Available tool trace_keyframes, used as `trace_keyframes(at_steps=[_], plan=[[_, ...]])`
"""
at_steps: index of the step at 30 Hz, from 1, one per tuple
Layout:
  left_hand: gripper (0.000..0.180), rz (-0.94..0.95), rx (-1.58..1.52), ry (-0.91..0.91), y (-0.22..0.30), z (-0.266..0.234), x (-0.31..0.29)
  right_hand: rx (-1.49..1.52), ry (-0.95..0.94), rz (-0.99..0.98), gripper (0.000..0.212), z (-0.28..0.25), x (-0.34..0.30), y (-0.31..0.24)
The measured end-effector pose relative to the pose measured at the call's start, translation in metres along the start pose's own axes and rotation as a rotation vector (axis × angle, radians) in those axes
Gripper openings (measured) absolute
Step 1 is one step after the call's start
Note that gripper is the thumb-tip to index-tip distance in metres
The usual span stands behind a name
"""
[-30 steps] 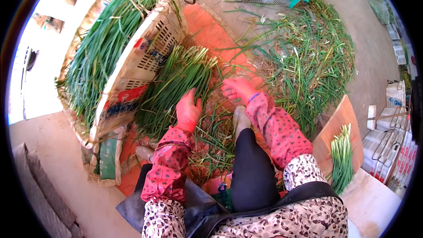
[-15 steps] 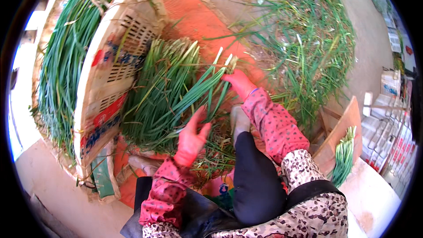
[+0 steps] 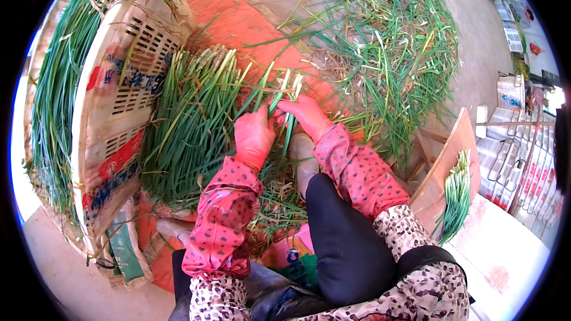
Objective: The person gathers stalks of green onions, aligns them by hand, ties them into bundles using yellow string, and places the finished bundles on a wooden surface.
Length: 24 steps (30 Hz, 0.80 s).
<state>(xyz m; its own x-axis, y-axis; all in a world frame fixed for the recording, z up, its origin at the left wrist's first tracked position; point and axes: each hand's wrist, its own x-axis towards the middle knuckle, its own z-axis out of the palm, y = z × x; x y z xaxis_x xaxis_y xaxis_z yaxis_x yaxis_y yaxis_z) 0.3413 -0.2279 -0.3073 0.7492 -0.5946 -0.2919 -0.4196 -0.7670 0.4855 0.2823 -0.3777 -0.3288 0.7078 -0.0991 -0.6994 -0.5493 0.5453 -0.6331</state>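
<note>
My right hand (image 3: 306,114), in a red rubber glove, closes on a few green onion stalks (image 3: 293,82) just below their pale root ends. Close beside it, my left hand (image 3: 253,134), gloved alike, is closed on green onion leaves, with one stalk (image 3: 262,89) sticking up from the fist. Its fingertips are partly hidden. Left of my hands lies a thick pile of green onions (image 3: 193,107), white ends facing away from me. The pile rests on an orange sheet (image 3: 238,24) against a tilted cream plastic crate (image 3: 128,83).
More green onions (image 3: 68,95) stand behind the crate at far left. A wide heap of loose leaves and trimmings (image 3: 392,65) covers the floor at far right. A small bunch (image 3: 457,193) leans by a wooden board (image 3: 443,166) at my right. My shoe (image 3: 304,157) is near my hands.
My left hand has moved up and closed on the green onions beside my right hand; before, it was open. The right hand's stalks have swung more upright. The whole view has shifted a little.
</note>
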Motion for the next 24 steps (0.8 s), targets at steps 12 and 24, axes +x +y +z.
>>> trace_keyframes(at_steps=[12, 24], plan=[[0.031, -0.600, -1.416, -0.516, -0.058, -0.051, -0.074, -1.345, 0.436, 0.084, 0.046, -0.065, -0.001, -0.050], [0.031, -0.629, -1.652, -0.441, -0.010, -0.024, -0.070, -0.143, -0.169, 0.052, 0.026, 0.040, -0.023, -0.013]])
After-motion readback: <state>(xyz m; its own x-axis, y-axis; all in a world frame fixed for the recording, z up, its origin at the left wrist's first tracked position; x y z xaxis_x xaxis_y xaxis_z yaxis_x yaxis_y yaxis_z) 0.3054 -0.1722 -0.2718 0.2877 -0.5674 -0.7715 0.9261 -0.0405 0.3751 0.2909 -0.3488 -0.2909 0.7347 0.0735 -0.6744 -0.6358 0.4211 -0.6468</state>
